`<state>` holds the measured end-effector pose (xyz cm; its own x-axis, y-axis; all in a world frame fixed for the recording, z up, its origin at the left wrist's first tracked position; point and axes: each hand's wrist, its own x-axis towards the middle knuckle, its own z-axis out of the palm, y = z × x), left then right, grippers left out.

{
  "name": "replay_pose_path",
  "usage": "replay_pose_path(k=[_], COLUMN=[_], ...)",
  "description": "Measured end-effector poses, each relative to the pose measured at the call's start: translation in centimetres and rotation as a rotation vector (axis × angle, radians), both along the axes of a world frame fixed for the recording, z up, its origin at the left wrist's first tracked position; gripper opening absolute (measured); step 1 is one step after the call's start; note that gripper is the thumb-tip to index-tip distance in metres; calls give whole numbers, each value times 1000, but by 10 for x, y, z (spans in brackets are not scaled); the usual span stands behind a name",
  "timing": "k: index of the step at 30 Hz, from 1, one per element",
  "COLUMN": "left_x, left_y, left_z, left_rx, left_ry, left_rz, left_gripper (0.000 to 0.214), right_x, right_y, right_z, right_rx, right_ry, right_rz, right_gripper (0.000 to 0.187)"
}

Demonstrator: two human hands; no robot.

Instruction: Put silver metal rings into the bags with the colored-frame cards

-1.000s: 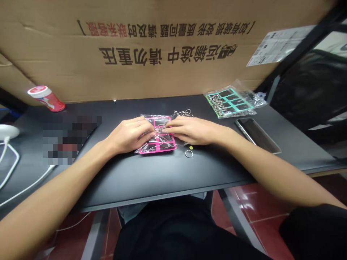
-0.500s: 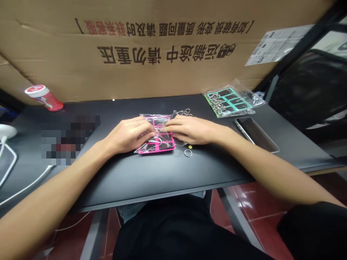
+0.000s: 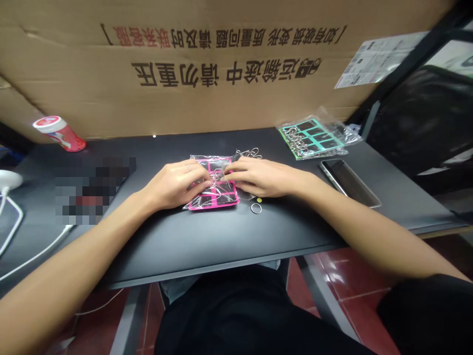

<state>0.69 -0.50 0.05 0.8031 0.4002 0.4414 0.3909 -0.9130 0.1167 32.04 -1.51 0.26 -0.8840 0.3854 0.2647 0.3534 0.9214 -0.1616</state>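
A pink-framed black card in a clear plastic bag (image 3: pixel 225 199) lies flat on the dark tabletop. Thin metal rings (image 3: pixel 214 176) show over its middle, between my fingertips. From the left, my left hand (image 3: pixel 181 183) is closed, thumb and fingers pinching the bag near the rings. My right hand (image 3: pixel 260 176) bends over the bag's right side, its closed fingertips on the plastic; exactly what lies under them is partly hidden. Behind it sits a small heap of metal rings (image 3: pixel 253 153). A single metal ring (image 3: pixel 256 208) and a small yellow-green disc (image 3: pixel 259 200) lie nearer me.
A phone (image 3: pixel 349 182) lies to the right, below bagged turquoise-framed cards (image 3: pixel 314 137) with metal rings. A red canister with a white lid (image 3: pixel 61 133) stands back left. White cables (image 3: pixel 40 256) run along the left. A cardboard sheet (image 3: pixel 221 108) rises behind the table (image 3: pixel 207 241).
My hands keep almost the same position on the bag, with only a slight shift of the fingertips. The card and loose rings stay in place.
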Motion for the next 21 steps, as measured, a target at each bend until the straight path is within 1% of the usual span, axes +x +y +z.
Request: replay_pose_path(k=[6, 14, 21], left_x=[0, 1, 1], left_y=[-1, -1, -1], left_z=[1, 0, 1], left_rx=[-5, -3, -14], left_ry=[9, 16, 22], left_rz=[-4, -7, -9], left_gripper=[17, 17, 18], right_x=[1, 1, 1], right_y=[1, -1, 1], right_z=[-1, 0, -2], right_rx=[3, -27, -4], right_ry=[7, 3, 14], right_rz=[1, -10, 5], right_gripper=[37, 39, 38])
